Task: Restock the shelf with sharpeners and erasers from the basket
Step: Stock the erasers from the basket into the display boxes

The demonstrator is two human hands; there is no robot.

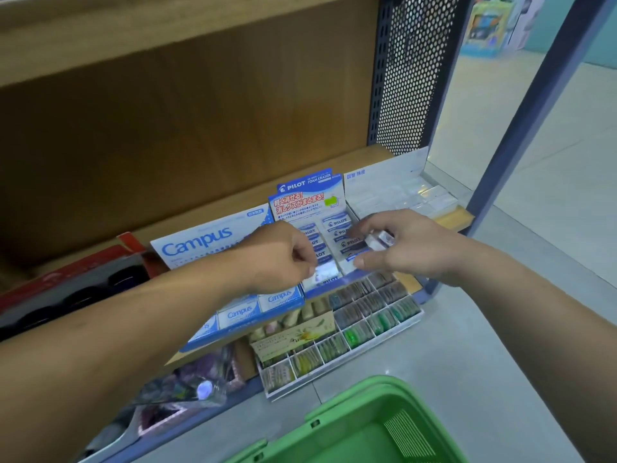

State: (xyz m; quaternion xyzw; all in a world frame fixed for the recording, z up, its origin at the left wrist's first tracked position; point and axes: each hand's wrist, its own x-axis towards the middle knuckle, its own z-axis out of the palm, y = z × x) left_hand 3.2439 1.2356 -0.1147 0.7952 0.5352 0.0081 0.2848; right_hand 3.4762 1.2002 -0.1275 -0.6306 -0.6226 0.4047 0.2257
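Wooden shelf [233, 208] with brown back panel, dark perforated metal side panel [407, 78] to the right, pale tiled floor [534, 228] beyond. Blue-and-white Pilot foam eraser display box [310, 192] sits on the shelf beside a blue-and-white Campus box [207, 242].

My left hand [280, 259], fingers curled, pinches a shiny wrapped eraser [322, 273] at the box's front row. My right hand [407, 248] grips a white block eraser [379, 240] over the box's right side.

Green plastic basket [350, 429] is on the floor below – cut off by the frame edge, contents not visible. Divided tray of small coloured items [367, 322] on the lower shelf is too blurred to identify.
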